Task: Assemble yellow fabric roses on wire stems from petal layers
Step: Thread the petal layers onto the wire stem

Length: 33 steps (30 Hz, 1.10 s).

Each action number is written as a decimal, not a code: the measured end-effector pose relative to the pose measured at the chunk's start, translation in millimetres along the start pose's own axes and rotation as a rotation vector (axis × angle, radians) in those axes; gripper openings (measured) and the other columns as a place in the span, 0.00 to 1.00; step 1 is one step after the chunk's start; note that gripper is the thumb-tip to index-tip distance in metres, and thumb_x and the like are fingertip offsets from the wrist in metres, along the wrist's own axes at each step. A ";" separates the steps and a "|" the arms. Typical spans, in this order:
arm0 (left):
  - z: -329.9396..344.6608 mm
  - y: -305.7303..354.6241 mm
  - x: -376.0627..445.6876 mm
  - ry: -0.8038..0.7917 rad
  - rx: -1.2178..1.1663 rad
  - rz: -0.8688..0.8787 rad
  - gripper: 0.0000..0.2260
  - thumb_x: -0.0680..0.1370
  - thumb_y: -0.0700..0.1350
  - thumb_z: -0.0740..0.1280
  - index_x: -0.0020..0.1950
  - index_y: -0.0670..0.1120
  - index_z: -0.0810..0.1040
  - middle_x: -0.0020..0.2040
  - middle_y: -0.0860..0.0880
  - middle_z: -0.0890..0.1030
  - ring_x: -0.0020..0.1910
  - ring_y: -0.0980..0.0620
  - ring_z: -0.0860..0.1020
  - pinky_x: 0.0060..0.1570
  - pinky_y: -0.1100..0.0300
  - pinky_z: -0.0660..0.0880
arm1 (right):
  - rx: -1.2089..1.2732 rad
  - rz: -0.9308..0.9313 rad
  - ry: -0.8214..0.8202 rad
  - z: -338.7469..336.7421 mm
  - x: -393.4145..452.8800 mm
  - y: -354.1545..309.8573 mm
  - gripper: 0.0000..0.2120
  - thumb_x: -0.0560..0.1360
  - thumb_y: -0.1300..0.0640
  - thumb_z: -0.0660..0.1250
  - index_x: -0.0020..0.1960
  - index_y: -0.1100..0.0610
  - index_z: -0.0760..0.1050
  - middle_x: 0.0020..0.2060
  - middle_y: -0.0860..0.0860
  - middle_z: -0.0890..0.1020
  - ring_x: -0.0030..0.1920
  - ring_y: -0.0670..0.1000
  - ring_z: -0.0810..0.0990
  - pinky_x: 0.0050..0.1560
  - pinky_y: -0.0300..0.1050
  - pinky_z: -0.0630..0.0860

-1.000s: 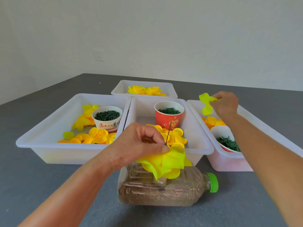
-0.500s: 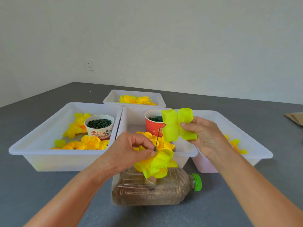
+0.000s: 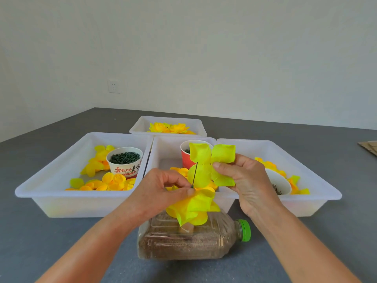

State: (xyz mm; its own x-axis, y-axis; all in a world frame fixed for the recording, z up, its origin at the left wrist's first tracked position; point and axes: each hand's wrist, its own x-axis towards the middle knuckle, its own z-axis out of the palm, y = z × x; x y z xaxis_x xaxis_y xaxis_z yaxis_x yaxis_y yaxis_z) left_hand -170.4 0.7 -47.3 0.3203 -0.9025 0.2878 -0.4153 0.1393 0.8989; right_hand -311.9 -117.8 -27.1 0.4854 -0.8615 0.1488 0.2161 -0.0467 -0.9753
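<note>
My left hand (image 3: 163, 190) pinches the upright wire stem (image 3: 194, 175) above stacked petals (image 3: 193, 207), while my right hand (image 3: 242, 180) pinches the petal layer (image 3: 212, 162) just behind the stem's tip, its centre a little right.

Lime-yellow petal layer (image 3: 212, 163), dark green wire stem (image 3: 194, 175), white trays (image 3: 61, 203) on the grey tabletop (image 3: 30, 237), red cup (image 3: 185, 158), green-capped bottle (image 3: 193, 240).
</note>
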 end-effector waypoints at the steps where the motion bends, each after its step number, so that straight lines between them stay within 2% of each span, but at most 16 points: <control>1: 0.6 -0.4 0.3 0.002 0.005 0.002 0.02 0.70 0.39 0.73 0.38 0.44 0.84 0.39 0.47 0.83 0.42 0.51 0.78 0.50 0.48 0.75 | 0.004 -0.013 0.020 0.0 0.2 -1.4 0.07 0.68 0.68 0.71 0.41 0.58 0.81 0.34 0.53 0.84 0.33 0.50 0.83 0.33 0.41 0.79; 3: 1.2 -0.7 1.1 -0.003 0.016 0.011 0.01 0.70 0.41 0.73 0.38 0.44 0.84 0.39 0.47 0.83 0.42 0.51 0.79 0.49 0.49 0.75 | -0.005 -0.022 0.057 -0.8 3.1 -7.2 0.05 0.69 0.67 0.71 0.43 0.60 0.80 0.37 0.56 0.84 0.36 0.53 0.81 0.38 0.45 0.79; 6: 0.5 -1.0 1.7 0.001 0.012 0.013 0.09 0.67 0.49 0.72 0.39 0.44 0.84 0.39 0.46 0.83 0.42 0.51 0.79 0.48 0.49 0.76 | -0.004 0.025 0.053 -4.4 8.8 -22.4 0.04 0.71 0.65 0.69 0.44 0.58 0.79 0.40 0.56 0.83 0.40 0.55 0.80 0.44 0.49 0.77; 8: 0.9 -1.1 1.0 -0.007 0.016 0.006 0.13 0.66 0.53 0.70 0.39 0.44 0.84 0.39 0.45 0.83 0.41 0.52 0.79 0.45 0.52 0.76 | 0.074 0.118 0.021 -7.0 12.0 -33.5 0.04 0.73 0.64 0.67 0.43 0.57 0.78 0.37 0.54 0.82 0.36 0.52 0.80 0.38 0.44 0.77; 11: 3.3 3.6 -0.2 0.064 -0.054 0.007 0.14 0.69 0.56 0.65 0.40 0.49 0.84 0.38 0.50 0.84 0.38 0.60 0.79 0.40 0.66 0.75 | 0.362 0.368 -0.063 -8.2 13.6 -43.5 0.07 0.75 0.65 0.61 0.40 0.61 0.75 0.27 0.52 0.80 0.23 0.46 0.77 0.25 0.35 0.73; 12: 3.5 6.2 1.1 0.140 -0.066 0.036 0.12 0.70 0.56 0.65 0.42 0.51 0.84 0.39 0.53 0.84 0.39 0.61 0.79 0.40 0.69 0.74 | 0.431 0.432 -0.083 -7.9 13.8 -43.3 0.09 0.75 0.66 0.58 0.39 0.62 0.75 0.26 0.52 0.79 0.21 0.45 0.75 0.24 0.33 0.72; 14: 2.0 12.9 7.3 0.311 -0.012 0.130 0.10 0.71 0.51 0.69 0.51 0.52 0.80 0.45 0.54 0.83 0.44 0.59 0.80 0.45 0.66 0.74 | 0.473 0.502 -0.098 -5.5 13.4 -39.9 0.10 0.74 0.67 0.57 0.38 0.63 0.75 0.26 0.53 0.78 0.20 0.45 0.74 0.23 0.32 0.71; 16: -1.9 21.3 13.9 0.412 0.112 0.244 0.21 0.69 0.44 0.74 0.59 0.56 0.73 0.55 0.54 0.77 0.51 0.57 0.77 0.51 0.65 0.73 | 0.463 0.533 -0.101 -0.4 12.5 -36.4 0.08 0.73 0.67 0.59 0.39 0.64 0.75 0.26 0.54 0.78 0.19 0.45 0.73 0.21 0.32 0.70; 18: -5.0 33.1 21.7 0.377 0.219 0.349 0.30 0.66 0.41 0.77 0.62 0.59 0.68 0.59 0.56 0.73 0.56 0.59 0.73 0.53 0.69 0.70 | 0.430 0.558 -0.123 4.3 12.3 -34.5 0.07 0.72 0.68 0.60 0.38 0.64 0.75 0.26 0.54 0.78 0.19 0.45 0.74 0.21 0.32 0.70; 19: -5.5 39.1 25.8 0.329 0.259 0.387 0.31 0.65 0.41 0.78 0.62 0.59 0.68 0.59 0.57 0.73 0.57 0.59 0.73 0.55 0.70 0.69 | 0.405 0.569 -0.140 6.3 12.3 -33.8 0.07 0.70 0.69 0.60 0.38 0.64 0.76 0.27 0.54 0.79 0.19 0.45 0.74 0.20 0.33 0.70; 20: -5.8 42.9 30.2 0.285 0.285 0.410 0.29 0.65 0.41 0.78 0.61 0.57 0.71 0.58 0.57 0.74 0.58 0.59 0.73 0.56 0.70 0.68 | 0.376 0.577 -0.155 8.6 12.2 -33.1 0.06 0.69 0.69 0.61 0.37 0.64 0.76 0.26 0.54 0.79 0.19 0.45 0.74 0.19 0.33 0.70; 22: -4.1 46.0 37.8 0.217 0.273 0.421 0.17 0.67 0.39 0.76 0.54 0.49 0.80 0.53 0.53 0.79 0.54 0.58 0.75 0.56 0.68 0.69 | 0.344 0.584 -0.157 12.4 12.9 -32.3 0.06 0.71 0.69 0.62 0.38 0.64 0.76 0.25 0.54 0.78 0.19 0.45 0.75 0.19 0.33 0.70; 25: -1.1 43.6 46.4 0.230 0.158 0.337 0.01 0.71 0.40 0.73 0.41 0.43 0.83 0.39 0.48 0.82 0.39 0.54 0.78 0.44 0.61 0.74 | 0.343 0.572 -0.176 14.0 15.4 -34.8 0.05 0.76 0.63 0.63 0.42 0.62 0.75 0.28 0.57 0.81 0.20 0.45 0.76 0.18 0.35 0.71; 27: -2.1 40.2 51.4 0.332 0.027 0.236 0.06 0.71 0.40 0.73 0.35 0.47 0.80 0.32 0.46 0.77 0.33 0.54 0.73 0.37 0.60 0.70 | 0.273 0.536 -0.207 9.9 18.8 -35.9 0.08 0.77 0.57 0.62 0.44 0.61 0.77 0.32 0.58 0.83 0.21 0.46 0.77 0.19 0.36 0.73; 29: -5.3 37.5 54.1 0.380 -0.097 0.148 0.07 0.72 0.40 0.72 0.34 0.47 0.79 0.33 0.42 0.75 0.34 0.51 0.71 0.37 0.59 0.69 | 0.196 0.475 -0.219 4.0 21.1 -35.1 0.11 0.78 0.55 0.60 0.44 0.60 0.77 0.33 0.57 0.83 0.24 0.48 0.78 0.22 0.37 0.74; 33: -9.2 31.5 53.2 0.376 -0.183 0.061 0.05 0.73 0.41 0.71 0.36 0.46 0.81 0.36 0.42 0.80 0.36 0.50 0.75 0.41 0.57 0.74 | 0.134 0.285 -0.298 0.7 19.7 -30.0 0.07 0.74 0.63 0.60 0.45 0.57 0.77 0.39 0.53 0.83 0.39 0.50 0.80 0.40 0.43 0.75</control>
State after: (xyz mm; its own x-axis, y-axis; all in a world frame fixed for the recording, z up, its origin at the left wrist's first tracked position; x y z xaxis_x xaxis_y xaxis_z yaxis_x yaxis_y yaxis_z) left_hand -158.6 -39.3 -0.7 0.6022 -0.6837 0.4121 -0.2960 0.2883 0.9107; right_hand -308.2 -133.0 5.2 0.7608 -0.6459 -0.0632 0.1364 0.2544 -0.9574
